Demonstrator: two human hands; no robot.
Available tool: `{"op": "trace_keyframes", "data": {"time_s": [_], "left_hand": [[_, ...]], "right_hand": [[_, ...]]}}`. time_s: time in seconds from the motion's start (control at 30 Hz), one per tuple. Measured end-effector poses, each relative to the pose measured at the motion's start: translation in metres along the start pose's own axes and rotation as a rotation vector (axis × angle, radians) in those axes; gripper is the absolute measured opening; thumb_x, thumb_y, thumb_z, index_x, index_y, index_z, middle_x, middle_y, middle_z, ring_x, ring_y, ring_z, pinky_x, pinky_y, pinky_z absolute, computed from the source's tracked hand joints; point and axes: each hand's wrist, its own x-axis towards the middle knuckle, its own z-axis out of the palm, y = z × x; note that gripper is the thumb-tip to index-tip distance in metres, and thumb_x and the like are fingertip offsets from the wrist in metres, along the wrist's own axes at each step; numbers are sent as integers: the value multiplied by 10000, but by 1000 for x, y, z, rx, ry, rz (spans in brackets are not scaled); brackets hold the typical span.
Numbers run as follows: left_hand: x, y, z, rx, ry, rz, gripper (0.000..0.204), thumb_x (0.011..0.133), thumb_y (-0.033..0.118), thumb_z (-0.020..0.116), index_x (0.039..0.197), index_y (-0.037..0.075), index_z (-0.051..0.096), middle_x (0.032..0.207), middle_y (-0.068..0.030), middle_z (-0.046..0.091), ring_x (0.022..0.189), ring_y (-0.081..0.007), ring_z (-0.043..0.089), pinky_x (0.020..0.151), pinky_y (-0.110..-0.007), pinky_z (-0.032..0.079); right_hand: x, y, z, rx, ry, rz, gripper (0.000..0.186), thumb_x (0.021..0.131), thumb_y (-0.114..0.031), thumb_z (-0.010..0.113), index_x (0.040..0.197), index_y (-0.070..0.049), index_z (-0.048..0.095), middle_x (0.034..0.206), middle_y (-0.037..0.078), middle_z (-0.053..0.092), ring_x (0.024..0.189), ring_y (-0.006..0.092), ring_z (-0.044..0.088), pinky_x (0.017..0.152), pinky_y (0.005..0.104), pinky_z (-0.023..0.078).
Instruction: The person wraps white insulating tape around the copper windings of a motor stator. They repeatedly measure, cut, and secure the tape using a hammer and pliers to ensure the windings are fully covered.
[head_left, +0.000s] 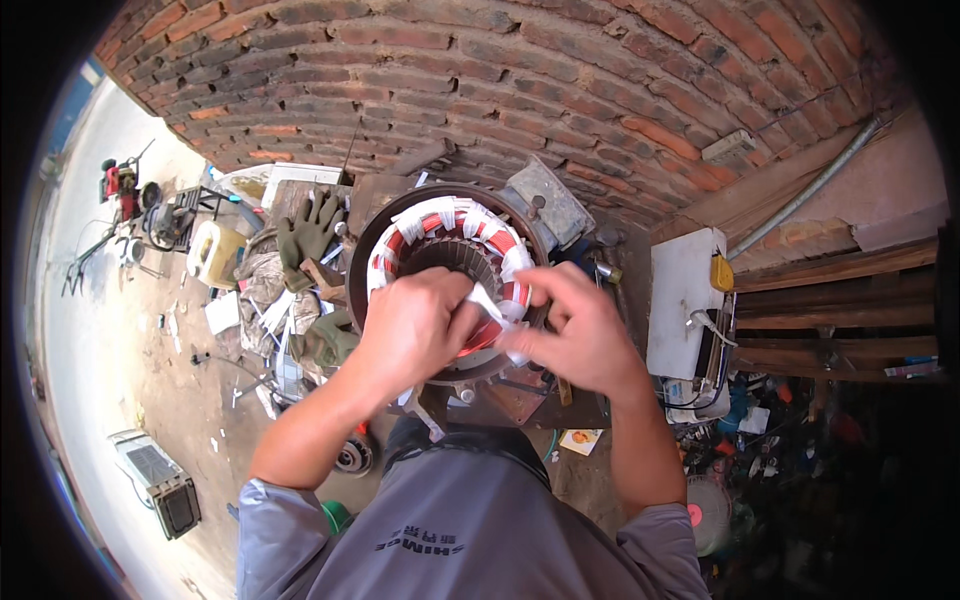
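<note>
In front of me stands a round motor stator point(358, 290) with a dark metal housing. Its ring of red wire windings point(512, 247) is wrapped in places with white binding tape point(440, 212). Over the near right part of that ring, my left hand point(412, 322) is closed, pinching a strip of white tape point(487, 302). Facing it from the right is my right hand point(588, 325), its thumb and index finger apart around the winding. The thumb tip lies by the tape's lower end; whether it touches is unclear. My left hand hides the near left part of the ring.
A brick wall point(450, 90) rises behind the bench. Left of the stator lie green work gloves point(310, 232) and a yellowish jug point(213, 252). A grey metal box point(550, 203) sits behind it to the right. Farther right stands a white appliance point(688, 300) with a plug on it.
</note>
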Motion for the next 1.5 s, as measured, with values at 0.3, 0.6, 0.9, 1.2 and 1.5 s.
{"op": "trace_keyframes", "data": {"time_s": [0.3, 0.6, 0.9, 1.2, 1.5], "left_hand": [[-49, 8, 13, -52, 201, 431, 339, 629, 81, 831, 959, 26, 774, 769, -16, 607, 637, -171, 553, 530, -307, 444], [-38, 8, 7, -157, 155, 220, 297, 661, 54, 789, 956, 42, 763, 849, -33, 625, 619, -164, 579, 518, -298, 449], [-20, 22, -1, -117, 156, 130, 229, 675, 18, 782, 898, 21, 730, 872, -74, 607, 630, -196, 615, 521, -311, 510], [-27, 16, -4, -36, 82, 297, 388, 572, 67, 742, 955, 3, 748, 877, -54, 610, 605, -162, 567, 498, -291, 466], [-56, 29, 16, -34, 166, 329, 386, 553, 161, 755, 932, 92, 788, 932, 6, 648, 762, -148, 561, 656, -281, 406]], "right_hand": [[-45, 1, 7, 294, -380, 146, 286, 820, -200, 870, 973, -18, 711, 799, 47, 553, 659, 151, 534, 584, 314, 413], [-33, -16, 9, 111, -188, 201, 306, 790, -222, 899, 921, -34, 696, 755, 23, 544, 651, 189, 580, 558, 329, 445], [-28, -13, 32, -353, 362, -140, 294, 753, 48, 728, 1038, 25, 660, 963, 142, 612, 766, 254, 618, 685, 340, 515], [-28, 8, -7, 817, -437, 417, 137, 988, -97, 662, 925, 23, 646, 674, 13, 619, 593, 58, 532, 530, 257, 395], [-33, 2, 16, 870, -372, 599, 199, 1010, -146, 694, 1067, 44, 689, 743, -36, 601, 697, 4, 494, 576, 229, 378]]}}
